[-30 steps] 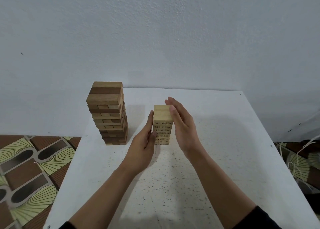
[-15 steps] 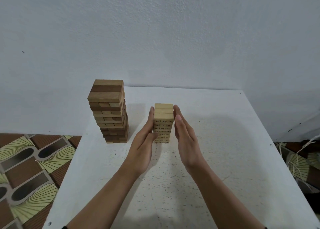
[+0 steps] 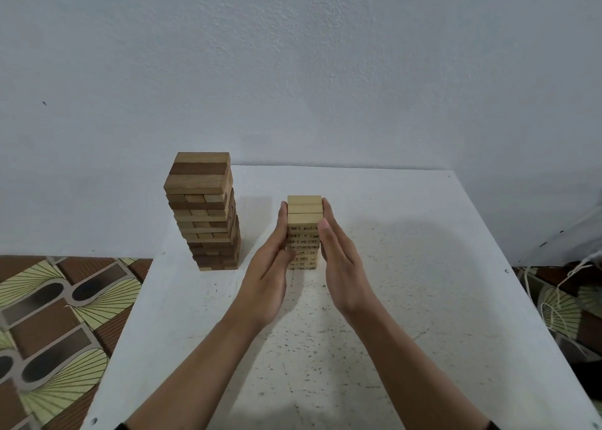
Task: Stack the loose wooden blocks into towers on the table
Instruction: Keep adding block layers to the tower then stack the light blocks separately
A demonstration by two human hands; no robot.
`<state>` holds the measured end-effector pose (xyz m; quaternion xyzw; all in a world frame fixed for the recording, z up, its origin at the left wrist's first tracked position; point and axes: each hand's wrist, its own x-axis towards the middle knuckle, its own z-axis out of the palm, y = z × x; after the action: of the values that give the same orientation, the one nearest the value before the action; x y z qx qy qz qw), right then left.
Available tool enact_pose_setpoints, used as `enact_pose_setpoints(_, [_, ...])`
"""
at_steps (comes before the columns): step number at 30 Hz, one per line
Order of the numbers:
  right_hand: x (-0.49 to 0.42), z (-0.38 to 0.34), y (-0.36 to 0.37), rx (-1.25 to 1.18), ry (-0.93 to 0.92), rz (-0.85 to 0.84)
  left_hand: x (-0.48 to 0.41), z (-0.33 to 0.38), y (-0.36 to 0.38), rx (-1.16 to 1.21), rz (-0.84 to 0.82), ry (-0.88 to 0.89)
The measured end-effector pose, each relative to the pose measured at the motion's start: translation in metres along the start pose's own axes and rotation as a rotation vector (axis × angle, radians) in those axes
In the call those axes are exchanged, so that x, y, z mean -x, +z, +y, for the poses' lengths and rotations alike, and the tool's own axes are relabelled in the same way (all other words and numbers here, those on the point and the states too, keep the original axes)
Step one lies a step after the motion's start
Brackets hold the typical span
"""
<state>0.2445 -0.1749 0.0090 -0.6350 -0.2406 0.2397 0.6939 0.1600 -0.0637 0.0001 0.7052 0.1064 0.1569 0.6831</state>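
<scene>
Pressing flat against opposite sides of the small pale tower (image 3: 304, 231), the left hand (image 3: 267, 276) and right hand (image 3: 342, 266) keep their fingers straight, palms facing each other, clamping nothing in a curl. Its smooth light blocks carry printed numbers on their ends. To its left, apart, stands the taller tower (image 3: 205, 211) of mixed light and dark rectangular blocks, near the left edge of the white speckled table (image 3: 423, 299). Bare tabletop lies to the right and front.
</scene>
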Motion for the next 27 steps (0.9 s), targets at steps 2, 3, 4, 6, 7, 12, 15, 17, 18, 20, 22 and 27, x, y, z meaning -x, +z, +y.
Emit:
enact_pose_setpoints(2, [0.0007,-0.0003,0.0004,-0.002,0.005,0.0,-0.0002,-0.0003,-0.0002,-0.003,-0.006,0.004])
enact_pose_setpoints(3, [0.0007,0.0,0.0005,0.0,0.007,0.001,-0.0004,-0.0006,-0.0003,-0.007,-0.007,0.006])
enact_pose_setpoints(4, [0.0007,0.0001,0.0008,0.003,0.008,-0.001,-0.0005,-0.0008,-0.0004,-0.011,-0.008,0.009])
enact_pose_setpoints(6, [0.001,-0.0001,0.0018,0.01,0.004,-0.003,-0.0005,-0.0003,-0.0001,-0.004,-0.009,0.011])
enact_pose_setpoints(7, [0.0005,0.0005,0.002,0.009,0.002,-0.001,-0.0004,0.0003,-0.0002,0.006,-0.005,0.007])
enact_pose_setpoints(12, [0.0003,0.0007,0.0015,-0.011,-0.017,0.003,-0.0012,0.0031,-0.0004,0.009,0.018,-0.006])
enact_pose_setpoints(15, [0.0007,0.0006,0.0018,-0.024,-0.024,-0.007,-0.0015,0.0032,-0.0007,0.018,0.025,-0.012])
enact_pose_setpoints(17, [0.0005,0.0006,0.0022,-0.028,-0.027,-0.008,-0.0014,0.0044,-0.0001,0.019,0.018,-0.007])
enact_pose_setpoints(18, [0.0006,0.0002,0.0026,-0.029,-0.03,-0.011,-0.0015,0.0054,0.0004,0.024,0.011,-0.005])
enact_pose_setpoints(20, [0.0002,0.0007,0.0024,-0.033,-0.039,-0.014,-0.0022,0.0062,0.0005,0.03,0.006,-0.012])
enact_pose_setpoints(22, [-0.0004,0.001,0.0022,-0.043,-0.044,-0.018,-0.0027,0.0059,0.0004,0.031,0.003,-0.018])
enact_pose_setpoints(27, [-0.001,0.0029,0.0022,-0.048,-0.04,-0.013,-0.0031,0.0038,-0.001,0.014,0.0,-0.026])
